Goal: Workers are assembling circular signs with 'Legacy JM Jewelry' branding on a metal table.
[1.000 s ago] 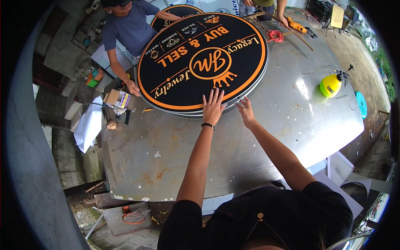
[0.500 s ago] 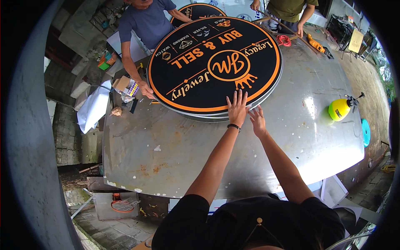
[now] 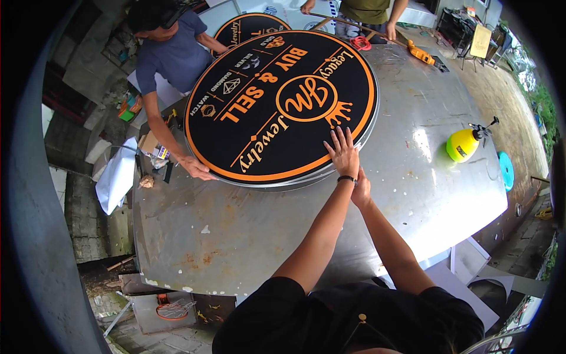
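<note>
A large round sign, black with an orange border and orange and cream lettering, lies face up over the far part of a metal table. My left hand rests flat on its near right edge, fingers spread just below a crown emblem. My right hand is at the sign's silver rim, close behind my left wrist, which hides most of its fingers. I cannot tell whether it grips the rim. Across the table, a person's hand touches the sign's left edge.
A second round sign lies behind the first. A yellow spray bottle stands on the right, with an orange power tool beyond it. A small box sits at the left edge. Another person stands at the far side, holding a long strip.
The sign has turned counterclockwise, and the view has shifted. My right hand has moved from beside my left hand to behind its wrist. The person on the left has lowered their head.
</note>
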Available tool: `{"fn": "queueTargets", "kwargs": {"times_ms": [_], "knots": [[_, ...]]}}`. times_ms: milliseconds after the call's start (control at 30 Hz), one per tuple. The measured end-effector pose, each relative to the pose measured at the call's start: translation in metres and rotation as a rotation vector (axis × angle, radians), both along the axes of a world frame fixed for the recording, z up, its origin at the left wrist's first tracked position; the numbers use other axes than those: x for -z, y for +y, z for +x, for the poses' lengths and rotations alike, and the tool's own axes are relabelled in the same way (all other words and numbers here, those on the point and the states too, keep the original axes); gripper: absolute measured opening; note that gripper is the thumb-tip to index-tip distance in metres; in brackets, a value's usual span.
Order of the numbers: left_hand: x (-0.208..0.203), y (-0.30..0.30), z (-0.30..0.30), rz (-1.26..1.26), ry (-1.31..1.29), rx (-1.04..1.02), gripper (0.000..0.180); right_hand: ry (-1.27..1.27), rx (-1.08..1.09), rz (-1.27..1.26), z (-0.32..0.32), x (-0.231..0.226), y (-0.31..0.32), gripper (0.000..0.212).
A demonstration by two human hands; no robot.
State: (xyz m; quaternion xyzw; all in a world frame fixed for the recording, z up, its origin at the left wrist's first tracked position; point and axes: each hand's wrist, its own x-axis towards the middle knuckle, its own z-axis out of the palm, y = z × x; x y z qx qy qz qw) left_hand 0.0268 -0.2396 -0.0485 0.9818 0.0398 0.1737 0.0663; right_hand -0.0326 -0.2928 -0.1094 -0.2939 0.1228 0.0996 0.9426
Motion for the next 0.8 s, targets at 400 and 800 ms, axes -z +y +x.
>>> {"fn": "queueTargets", "kwargs": {"times_ms": [400,800], "knots": [[-0.009,-0.086,0.058,0.104,0.02,-0.033,0.068,-0.202,-0.03,-0.672,-0.019,0.018,-0.027,0.038],[-0.024,-0.097,0.087,0.125,0.134,-0.044,0.079,-0.218,0.481,-1.377,0.045,-0.049,0.02,0.078]]}}
